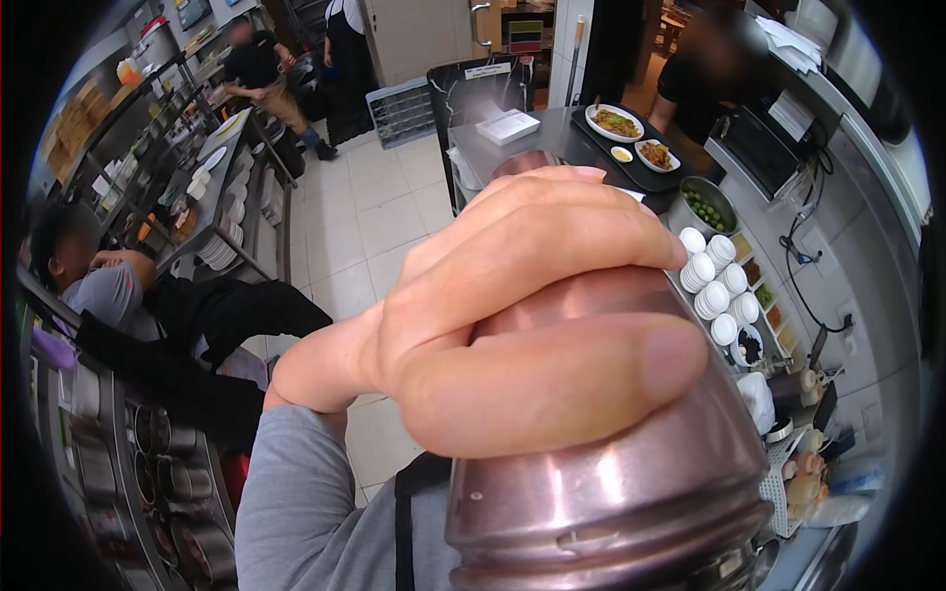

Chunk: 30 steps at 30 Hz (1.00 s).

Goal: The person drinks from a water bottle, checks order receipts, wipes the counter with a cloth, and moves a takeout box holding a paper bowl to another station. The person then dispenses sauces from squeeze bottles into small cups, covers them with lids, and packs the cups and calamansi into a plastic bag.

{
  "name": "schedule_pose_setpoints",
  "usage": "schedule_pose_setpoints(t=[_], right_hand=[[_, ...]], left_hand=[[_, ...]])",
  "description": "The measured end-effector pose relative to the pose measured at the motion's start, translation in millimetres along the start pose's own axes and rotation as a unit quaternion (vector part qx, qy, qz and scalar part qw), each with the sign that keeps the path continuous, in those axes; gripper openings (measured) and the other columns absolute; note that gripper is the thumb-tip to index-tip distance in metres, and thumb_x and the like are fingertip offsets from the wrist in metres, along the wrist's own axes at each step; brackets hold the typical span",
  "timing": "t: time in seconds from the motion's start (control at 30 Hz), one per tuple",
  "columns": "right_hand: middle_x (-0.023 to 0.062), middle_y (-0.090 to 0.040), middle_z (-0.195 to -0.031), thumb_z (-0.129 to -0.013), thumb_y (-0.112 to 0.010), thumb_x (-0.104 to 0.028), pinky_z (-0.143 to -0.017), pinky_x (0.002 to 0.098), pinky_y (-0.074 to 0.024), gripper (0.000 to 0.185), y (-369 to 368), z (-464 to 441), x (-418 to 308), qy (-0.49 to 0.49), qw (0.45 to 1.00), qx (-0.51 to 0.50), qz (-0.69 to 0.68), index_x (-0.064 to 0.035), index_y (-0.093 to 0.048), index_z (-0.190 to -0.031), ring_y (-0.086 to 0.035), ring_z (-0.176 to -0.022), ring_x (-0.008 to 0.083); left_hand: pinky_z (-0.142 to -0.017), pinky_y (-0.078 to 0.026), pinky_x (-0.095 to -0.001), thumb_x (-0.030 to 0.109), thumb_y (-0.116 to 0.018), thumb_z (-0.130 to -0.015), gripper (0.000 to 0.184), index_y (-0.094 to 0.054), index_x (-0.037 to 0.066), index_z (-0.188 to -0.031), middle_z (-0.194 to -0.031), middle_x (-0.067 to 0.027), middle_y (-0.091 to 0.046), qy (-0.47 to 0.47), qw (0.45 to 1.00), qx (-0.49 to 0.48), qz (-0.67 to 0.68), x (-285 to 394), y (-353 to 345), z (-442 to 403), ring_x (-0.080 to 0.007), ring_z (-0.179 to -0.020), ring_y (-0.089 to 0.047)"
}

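Large and close to the camera, my left hand (532, 286) wraps round a pinkish metal bottle (611, 483). The thumb lies across the near side and the fingers curl over the far side. Ridged rings circle the bottle's near end at the bottom of the view, where the frame cuts it off. A grey sleeve (296, 492) covers my left upper arm, and the elbow is bent. No part of my right hand shows.
Stacked white cups (711, 300), a pot of green fruit (705, 209) and a tray (645, 179) with plated food line the right counter. One person (103, 281) is at left, another (258, 69) at the back shelves, another (695, 84) behind the counter. Pots (163, 433) fill the lower-left shelves.
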State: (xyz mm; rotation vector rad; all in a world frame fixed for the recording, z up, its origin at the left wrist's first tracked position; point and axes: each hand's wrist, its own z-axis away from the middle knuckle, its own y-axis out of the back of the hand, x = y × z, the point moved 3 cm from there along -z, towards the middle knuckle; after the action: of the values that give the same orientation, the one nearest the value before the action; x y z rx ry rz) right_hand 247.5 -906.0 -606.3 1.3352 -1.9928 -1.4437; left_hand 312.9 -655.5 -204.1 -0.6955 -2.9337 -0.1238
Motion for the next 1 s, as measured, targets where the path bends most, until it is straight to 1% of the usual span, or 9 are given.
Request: schedule_pose_setpoints(t=[0.13,0.2,0.47,0.77,0.93,1.0], right_hand=[[0.0097,-0.043,-0.120,-0.074,-0.062,-0.038,-0.098,0.0532,-0.0192,0.061,0,0,0,0.000,1.000,0.000,0.001,-0.0236,-0.039,-0.128,-0.033,-0.117,0.0315],[0.0100,-0.043,-0.121,-0.074,-0.062,-0.038,-0.098,0.0533,-0.0191,0.061,-1,0,0,-0.002,1.000,-0.006,0.003,-0.0236,-0.039,-0.128,-0.033,-0.117,0.0316],[0.0113,-0.041,-0.124,-0.074,-0.061,-0.039,-0.098,0.0542,-0.0194,0.062,-7,2,4,0.002,1.000,-0.004,0.021,-0.0241,-0.037,-0.129,-0.031,-0.119,0.0318],[0.0113,-0.043,-0.121,-0.074,-0.062,-0.039,-0.098,0.0542,-0.0205,0.062,-8,2,4,0.002,1.000,-0.002,0.018,-0.0244,-0.037,-0.129,-0.033,-0.118,0.0314],[0.0112,-0.044,-0.121,-0.072,-0.063,-0.038,-0.099,0.0525,-0.0204,0.064,-3,1,1,0.002,1.000,-0.003,0.006,-0.0234,-0.038,-0.129,-0.033,-0.118,0.0313],[0.0112,-0.044,-0.121,-0.071,-0.064,-0.038,-0.099,0.0522,-0.0201,0.065,-3,1,2,-0.004,1.000,-0.006,-0.019,-0.0225,-0.038,-0.129,-0.033,-0.118,0.0310]], left_hand=[[-0.079,-0.045,-0.0491,0.032,-0.031,-0.091,0.021,-0.037,0.023,-0.109,-0.086,-0.0242,-0.057,0.021,1.000,-0.009,-0.009,3,1,-1,-0.0334,-0.078,-0.059],[-0.079,-0.045,-0.0489,0.032,-0.032,-0.091,0.021,-0.037,0.023,-0.109,-0.086,-0.0242,-0.057,0.015,1.000,-0.002,-0.007,4,2,-1,-0.0333,-0.078,-0.059],[-0.075,-0.046,-0.0464,0.028,-0.042,-0.084,0.023,-0.040,0.021,-0.106,-0.084,-0.0224,-0.058,-0.008,1.000,0.011,-0.011,3,9,-3,-0.0317,-0.074,-0.059],[-0.070,-0.046,-0.0435,0.024,-0.052,-0.077,0.027,-0.043,0.018,-0.102,-0.082,-0.0203,-0.058,-0.027,0.999,0.024,-0.023,5,17,-3,-0.0298,-0.070,-0.058],[-0.067,-0.047,-0.0420,0.022,-0.059,-0.073,0.031,-0.045,0.016,-0.100,-0.081,-0.0192,-0.059,-0.030,0.998,0.049,-0.039,13,26,3,-0.0288,-0.067,-0.058],[-0.075,-0.045,-0.0465,0.025,-0.052,-0.081,0.034,-0.038,0.016,-0.110,-0.088,-0.0233,-0.057,-0.026,0.998,-0.042,-0.024,12,34,5,-0.0330,-0.076,-0.058]])
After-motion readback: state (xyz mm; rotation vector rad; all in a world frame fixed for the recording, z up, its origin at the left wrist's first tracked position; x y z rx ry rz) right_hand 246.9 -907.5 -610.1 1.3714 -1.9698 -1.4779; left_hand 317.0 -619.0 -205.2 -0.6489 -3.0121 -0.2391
